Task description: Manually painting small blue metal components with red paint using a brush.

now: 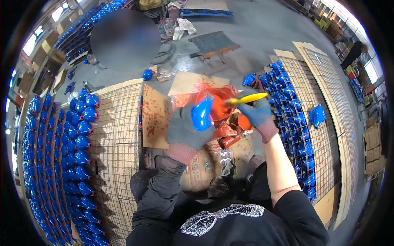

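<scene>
My left hand (pixel 184 128), in a dark grey glove, grips a shiny blue painted metal part (pixel 202 115) and holds it tilted at the near left of a basin (pixel 221 92) coated with red paint. My right hand (pixel 258 115), in a blue-grey glove, is closed round a paintbrush (pixel 251 98) with a yellow handle. The brush points left over the basin, close to the blue part; motion blurs its bristles, and whether they touch the part I cannot tell. Below my right hand sit a red-smeared cup (pixel 244 122) and a red can (pixel 229 142) lying on its side.
Wire-mesh racks stand left (pixel 117 119) and right (pixel 322 143), with rows of blue parts (pixel 84 158) along them. One blue part (pixel 317 116) lies apart on the right mesh. Red-spattered cardboard (pixel 155 119) borders the basin. A low bench (pixel 214 43) stands beyond; a person (pixel 352 55) is far right.
</scene>
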A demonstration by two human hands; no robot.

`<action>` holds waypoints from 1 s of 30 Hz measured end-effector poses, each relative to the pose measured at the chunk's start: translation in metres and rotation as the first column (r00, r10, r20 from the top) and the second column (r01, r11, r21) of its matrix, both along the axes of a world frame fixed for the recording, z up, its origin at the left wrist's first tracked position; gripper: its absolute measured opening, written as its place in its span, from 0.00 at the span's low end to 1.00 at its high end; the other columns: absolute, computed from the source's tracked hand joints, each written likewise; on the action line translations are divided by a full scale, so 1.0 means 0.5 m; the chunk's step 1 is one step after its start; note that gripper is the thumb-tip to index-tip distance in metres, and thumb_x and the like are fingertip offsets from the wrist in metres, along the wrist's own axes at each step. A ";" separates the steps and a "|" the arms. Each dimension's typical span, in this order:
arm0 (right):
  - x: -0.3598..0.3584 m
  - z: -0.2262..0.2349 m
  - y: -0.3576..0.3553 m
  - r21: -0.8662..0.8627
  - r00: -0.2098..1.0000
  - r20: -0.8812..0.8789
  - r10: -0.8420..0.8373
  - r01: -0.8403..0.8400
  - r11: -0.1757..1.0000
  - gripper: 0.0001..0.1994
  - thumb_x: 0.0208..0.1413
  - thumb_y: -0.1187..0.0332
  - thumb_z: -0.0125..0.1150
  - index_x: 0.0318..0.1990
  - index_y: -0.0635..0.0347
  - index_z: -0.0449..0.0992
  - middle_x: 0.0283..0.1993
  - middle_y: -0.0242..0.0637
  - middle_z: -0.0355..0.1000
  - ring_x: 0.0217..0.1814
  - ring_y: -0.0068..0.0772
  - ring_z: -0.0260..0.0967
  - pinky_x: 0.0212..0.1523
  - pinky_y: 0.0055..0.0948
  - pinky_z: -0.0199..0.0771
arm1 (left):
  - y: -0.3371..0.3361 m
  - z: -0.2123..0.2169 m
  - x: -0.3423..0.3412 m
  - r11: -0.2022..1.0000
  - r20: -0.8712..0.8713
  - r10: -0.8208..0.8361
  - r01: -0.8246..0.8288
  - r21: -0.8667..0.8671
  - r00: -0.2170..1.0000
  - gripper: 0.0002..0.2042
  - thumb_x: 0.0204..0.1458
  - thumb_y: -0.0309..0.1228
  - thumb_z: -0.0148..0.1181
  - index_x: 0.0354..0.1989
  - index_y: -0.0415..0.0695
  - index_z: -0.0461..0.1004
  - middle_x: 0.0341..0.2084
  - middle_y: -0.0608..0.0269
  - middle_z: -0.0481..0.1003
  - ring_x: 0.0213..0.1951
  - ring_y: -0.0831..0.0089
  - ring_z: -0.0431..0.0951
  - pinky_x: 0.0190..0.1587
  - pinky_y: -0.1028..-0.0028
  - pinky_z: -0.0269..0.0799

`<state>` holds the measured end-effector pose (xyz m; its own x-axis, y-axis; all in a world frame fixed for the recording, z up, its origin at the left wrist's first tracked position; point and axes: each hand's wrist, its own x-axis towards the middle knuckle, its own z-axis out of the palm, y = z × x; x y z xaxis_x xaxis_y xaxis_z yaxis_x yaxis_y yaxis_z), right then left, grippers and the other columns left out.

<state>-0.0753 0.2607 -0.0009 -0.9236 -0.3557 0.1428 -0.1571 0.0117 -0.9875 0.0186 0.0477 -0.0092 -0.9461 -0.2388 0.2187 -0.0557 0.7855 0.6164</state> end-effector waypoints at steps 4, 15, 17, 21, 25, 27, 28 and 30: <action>0.030 0.047 0.009 -0.043 0.965 -0.184 -0.188 0.184 0.982 0.09 0.51 0.75 0.67 0.40 0.65 0.77 0.35 0.34 0.76 0.37 0.19 0.72 0.38 0.21 0.73 | 0.028 0.006 0.010 0.973 -0.047 -0.151 0.140 -0.183 0.987 0.37 0.33 0.44 0.71 0.54 0.43 0.65 0.44 0.50 0.67 0.46 0.53 0.72 0.46 0.58 0.72; 0.062 0.066 0.014 0.177 0.985 -0.122 -0.121 0.141 0.974 0.10 0.51 0.72 0.68 0.41 0.63 0.77 0.36 0.32 0.76 0.36 0.17 0.72 0.35 0.18 0.72 | 0.038 -0.012 -0.012 0.966 0.044 -0.156 0.162 -0.199 0.987 0.35 0.35 0.45 0.69 0.54 0.43 0.66 0.44 0.51 0.68 0.46 0.53 0.73 0.45 0.59 0.74; 0.061 0.061 0.018 0.027 0.980 -0.133 -0.149 0.154 0.988 0.11 0.51 0.74 0.67 0.42 0.62 0.76 0.39 0.33 0.75 0.38 0.18 0.72 0.37 0.19 0.72 | 0.032 -0.018 -0.017 0.991 0.042 -0.130 0.132 -0.030 0.991 0.35 0.38 0.46 0.69 0.54 0.41 0.67 0.45 0.51 0.71 0.48 0.57 0.75 0.47 0.62 0.74; 0.051 0.048 0.032 -0.030 0.975 -0.178 -0.130 0.127 0.991 0.10 0.50 0.78 0.65 0.41 0.63 0.75 0.41 0.35 0.75 0.41 0.22 0.72 0.42 0.22 0.73 | 0.014 -0.019 -0.025 0.913 0.051 -0.203 0.170 0.370 0.978 0.34 0.42 0.47 0.66 0.55 0.38 0.67 0.46 0.48 0.73 0.47 0.56 0.76 0.48 0.62 0.73; 0.036 0.025 0.034 -0.224 0.967 -0.176 -0.184 0.143 0.964 0.10 0.47 0.82 0.61 0.39 0.64 0.74 0.41 0.39 0.74 0.42 0.28 0.73 0.45 0.25 0.73 | 0.009 -0.001 -0.015 0.272 0.034 -0.329 0.061 0.960 0.944 0.28 0.49 0.45 0.63 0.53 0.38 0.68 0.43 0.55 0.75 0.42 0.65 0.78 0.44 0.69 0.77; 0.029 0.010 0.033 -0.425 0.992 -0.056 -0.114 0.079 0.902 0.11 0.46 0.81 0.61 0.39 0.64 0.73 0.41 0.40 0.75 0.41 0.30 0.73 0.45 0.27 0.73 | 0.011 0.011 -0.001 -0.036 -0.019 -0.353 0.006 0.999 0.936 0.26 0.51 0.44 0.62 0.52 0.39 0.69 0.42 0.57 0.76 0.41 0.67 0.79 0.43 0.70 0.77; 0.027 0.001 0.029 -0.539 0.997 -0.010 -0.078 0.061 0.840 0.11 0.45 0.80 0.61 0.39 0.64 0.72 0.39 0.41 0.74 0.39 0.32 0.74 0.44 0.29 0.75 | 0.015 0.015 0.003 -0.157 0.012 -0.282 -0.059 0.986 0.959 0.27 0.52 0.46 0.58 0.54 0.38 0.69 0.44 0.53 0.76 0.43 0.64 0.79 0.45 0.67 0.78; 0.036 -0.023 0.018 -0.602 0.971 0.219 -0.098 0.214 0.770 0.12 0.46 0.76 0.63 0.41 0.63 0.72 0.40 0.41 0.74 0.41 0.36 0.74 0.45 0.33 0.76 | 0.019 0.022 0.012 -0.368 0.018 -0.198 -0.092 0.925 0.980 0.28 0.54 0.48 0.56 0.55 0.39 0.68 0.45 0.49 0.76 0.46 0.60 0.79 0.49 0.61 0.79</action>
<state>-0.0572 0.2697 -0.0125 -0.9882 -0.0929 0.1215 -0.0421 -0.5984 -0.8001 0.0244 0.0571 0.0016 -0.9439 0.0770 -0.3210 -0.2356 -0.8382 0.4919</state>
